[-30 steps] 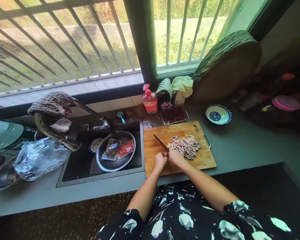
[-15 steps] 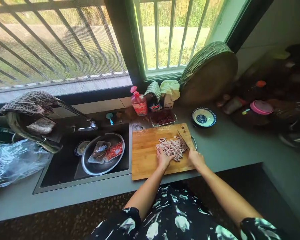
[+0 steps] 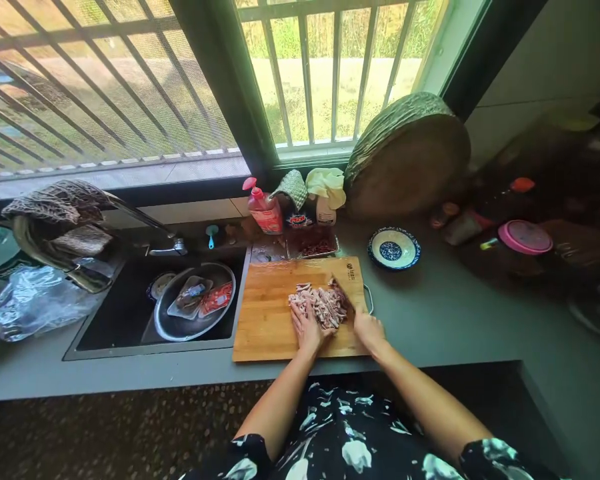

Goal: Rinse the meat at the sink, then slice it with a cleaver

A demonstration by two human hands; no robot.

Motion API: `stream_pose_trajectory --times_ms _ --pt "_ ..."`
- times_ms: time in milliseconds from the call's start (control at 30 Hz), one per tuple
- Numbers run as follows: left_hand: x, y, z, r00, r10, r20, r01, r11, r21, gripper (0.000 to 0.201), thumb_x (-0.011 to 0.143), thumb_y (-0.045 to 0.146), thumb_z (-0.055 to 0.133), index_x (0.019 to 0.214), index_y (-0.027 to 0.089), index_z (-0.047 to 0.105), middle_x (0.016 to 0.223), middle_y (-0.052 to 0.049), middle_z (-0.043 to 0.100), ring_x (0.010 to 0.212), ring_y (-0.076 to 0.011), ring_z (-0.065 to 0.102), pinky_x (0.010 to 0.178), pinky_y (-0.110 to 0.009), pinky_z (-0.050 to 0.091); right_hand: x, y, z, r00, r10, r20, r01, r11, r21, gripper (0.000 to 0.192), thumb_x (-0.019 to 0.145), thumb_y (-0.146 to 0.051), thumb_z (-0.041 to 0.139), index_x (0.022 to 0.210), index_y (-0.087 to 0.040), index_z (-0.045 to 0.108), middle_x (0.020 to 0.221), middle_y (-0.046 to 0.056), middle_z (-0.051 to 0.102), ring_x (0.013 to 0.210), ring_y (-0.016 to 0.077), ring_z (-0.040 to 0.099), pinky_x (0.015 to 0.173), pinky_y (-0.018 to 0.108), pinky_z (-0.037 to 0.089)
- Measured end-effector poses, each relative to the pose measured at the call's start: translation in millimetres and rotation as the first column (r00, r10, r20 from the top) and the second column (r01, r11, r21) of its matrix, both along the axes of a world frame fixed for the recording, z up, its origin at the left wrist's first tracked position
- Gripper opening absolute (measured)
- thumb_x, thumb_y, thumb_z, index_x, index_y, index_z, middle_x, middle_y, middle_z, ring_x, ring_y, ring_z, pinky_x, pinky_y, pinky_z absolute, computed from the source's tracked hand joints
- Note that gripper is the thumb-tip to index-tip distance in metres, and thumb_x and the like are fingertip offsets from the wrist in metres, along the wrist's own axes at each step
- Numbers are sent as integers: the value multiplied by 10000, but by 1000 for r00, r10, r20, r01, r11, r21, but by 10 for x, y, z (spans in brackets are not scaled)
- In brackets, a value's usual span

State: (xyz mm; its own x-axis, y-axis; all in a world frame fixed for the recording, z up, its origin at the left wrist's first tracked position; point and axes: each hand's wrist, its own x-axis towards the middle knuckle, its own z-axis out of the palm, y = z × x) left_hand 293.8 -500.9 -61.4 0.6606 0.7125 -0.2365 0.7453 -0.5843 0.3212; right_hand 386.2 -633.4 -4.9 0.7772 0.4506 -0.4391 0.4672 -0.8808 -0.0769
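A wooden cutting board (image 3: 265, 320) lies on the grey counter, right of the sink. A pile of sliced pinkish meat (image 3: 323, 303) sits on its right half. My left hand (image 3: 306, 327) rests flat against the near left side of the pile. My right hand (image 3: 369, 328) grips the handle of a knife (image 3: 344, 297), whose blade lies against the right side of the pile.
The black sink (image 3: 130, 313) holds a metal basin (image 3: 173, 327) with packets. A faucet (image 3: 165, 248), red soap bottle (image 3: 263, 210) and small tray (image 3: 313, 245) stand behind the board. A blue-patterned bowl (image 3: 394, 248) and a round chopping block (image 3: 410, 160) are at right.
The knife went from the left of the meat pile to its right side. My left hand came to rest on the pile's near left. The view shifted right and down.
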Motion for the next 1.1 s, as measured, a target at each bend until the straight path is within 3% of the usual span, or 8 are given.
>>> stream_pose_trajectory --times_ms 200,367,467,567,667,767,933,1100 --pt "57 32 -63 999 -21 37 19 999 40 1131 517 438 710 1349 195 -16 1393 -166 -121 1276 -336 -39 1016 -440 159 -320 394 -107 995 71 -73 -64 994 87 217 857 -148 269 971 -129 452 808 147 611 779 233 610 651 329 436" --pt "20 132 -11 998 -37 42 35 998 55 1113 500 478 708 1352 166 64 1396 -174 -86 1273 -349 -40 1016 -464 132 51 84 -227 975 -35 -221 93 962 257 211 854 -273 321 899 -145 484 748 92 620 714 179 607 641 262 426" --pt "-1 156 119 992 -127 -9 127 990 63 1115 440 528 726 1345 236 142 1411 -131 -44 1260 -377 -77 1001 -523 72 159 -322 -359 864 -52 -502 295 859 419 257 840 -372 287 837 -169 445 571 -8 561 484 128 557 509 222 413" --pt "13 191 239 958 -278 -67 280 960 27 1065 416 532 741 1319 323 217 1422 -65 12 1254 -383 -103 990 -549 23 -3 -538 -543 714 -67 -697 521 716 465 322 763 -511 327 790 -194 375 502 -70 484 367 110 481 408 219 381" --pt "91 283 270 930 -364 -42 365 931 14 999 442 555 720 1302 364 249 1423 -26 42 1252 -386 -105 977 -569 -15 -267 -452 -713 608 -79 -790 654 614 442 396 688 -590 370 774 -205 339 494 -89 463 340 104 460 382 224 381" --pt "192 413 235 923 -382 35 382 924 25 980 473 576 690 1311 362 229 1420 -23 66 1248 -394 -105 956 -597 -37 -450 -203 -794 564 -47 -824 700 557 447 399 681 -589 389 779 -207 332 491 -98 459 321 94 449 362 216 379" --pt "273 524 248 918 -378 124 386 921 -49 1020 469 565 693 1328 321 200 1409 -33 117 1252 -392 -38 965 -597 0 -583 157 -750 595 -9 -804 669 559 489 354 716 -549 381 787 -205 344 489 -95 464 320 95 467 335 198 360" --pt "299 467 322 948 -252 195 268 962 -57 828 545 522 670 1275 343 324 1376 -11 220 1256 -346 81 1002 -550 19 -659 331 -686 655 0 -755 605 599 525 301 752 -501 354 773 -201 352 479 -91 462 324 98 477 342 195 347"
